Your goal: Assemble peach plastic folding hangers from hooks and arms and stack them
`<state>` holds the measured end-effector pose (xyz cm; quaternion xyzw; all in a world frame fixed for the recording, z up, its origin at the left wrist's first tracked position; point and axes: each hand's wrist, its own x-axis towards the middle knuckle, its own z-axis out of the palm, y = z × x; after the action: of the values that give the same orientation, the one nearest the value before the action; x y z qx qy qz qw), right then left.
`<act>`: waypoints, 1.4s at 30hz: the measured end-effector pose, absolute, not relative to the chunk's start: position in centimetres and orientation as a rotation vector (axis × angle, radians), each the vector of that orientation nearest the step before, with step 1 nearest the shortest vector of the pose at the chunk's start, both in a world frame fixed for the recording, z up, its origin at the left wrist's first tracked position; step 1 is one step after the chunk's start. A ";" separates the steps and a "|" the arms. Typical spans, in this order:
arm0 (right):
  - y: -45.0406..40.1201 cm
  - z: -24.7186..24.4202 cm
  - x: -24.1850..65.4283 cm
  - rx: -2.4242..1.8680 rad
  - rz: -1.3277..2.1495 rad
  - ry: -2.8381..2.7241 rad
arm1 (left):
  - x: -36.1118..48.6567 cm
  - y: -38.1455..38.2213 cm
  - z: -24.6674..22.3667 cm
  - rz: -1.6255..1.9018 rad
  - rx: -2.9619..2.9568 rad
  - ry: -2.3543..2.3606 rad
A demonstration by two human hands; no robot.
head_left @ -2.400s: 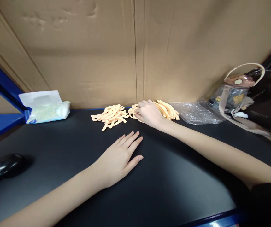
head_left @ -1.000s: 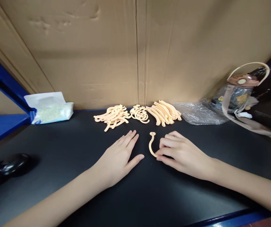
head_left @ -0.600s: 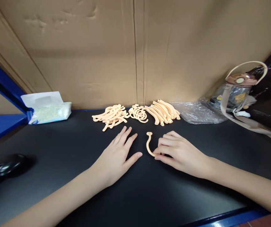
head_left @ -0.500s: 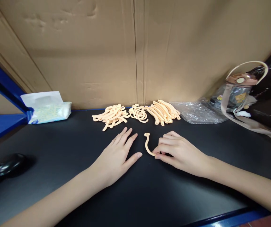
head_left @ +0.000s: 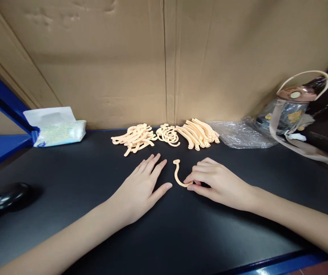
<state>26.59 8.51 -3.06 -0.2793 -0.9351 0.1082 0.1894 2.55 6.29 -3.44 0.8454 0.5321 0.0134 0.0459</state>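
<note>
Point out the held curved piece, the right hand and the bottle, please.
Held curved piece (head_left: 176,176): head view, on its bend.
Right hand (head_left: 217,184): head view, its back.
Bottle (head_left: 290,108): head view, clear body.

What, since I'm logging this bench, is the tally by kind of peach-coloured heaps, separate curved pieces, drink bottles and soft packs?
Peach-coloured heaps: 3, side by side
Separate curved piece: 1, pinched by the right hand
Drink bottle: 1
Soft pack: 1
Total: 6, each heap counted as one
</note>
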 end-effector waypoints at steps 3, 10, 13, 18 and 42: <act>9.0 -3.0 26.9 -0.781 0.295 -2.603 | 2.6 6.3 -3.4 0.029 2.579 1.624; 11.5 -3.7 28.2 -0.844 0.312 -2.547 | 2.6 6.4 -3.4 0.011 2.599 1.617; 11.8 -4.2 28.2 -0.824 0.329 -2.559 | 2.5 6.5 -3.4 0.045 2.629 1.600; 11.4 -4.2 27.9 -0.818 0.260 -2.623 | 1.6 7.6 -3.2 0.258 2.691 1.605; 10.9 -3.3 28.2 -0.792 0.175 -2.740 | -4.8 13.4 -1.8 0.518 2.772 2.143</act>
<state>28.19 10.88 -3.31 -0.2743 -0.9492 0.0606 0.1418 -4.85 13.38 -1.75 0.7669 0.5930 0.1433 -0.1990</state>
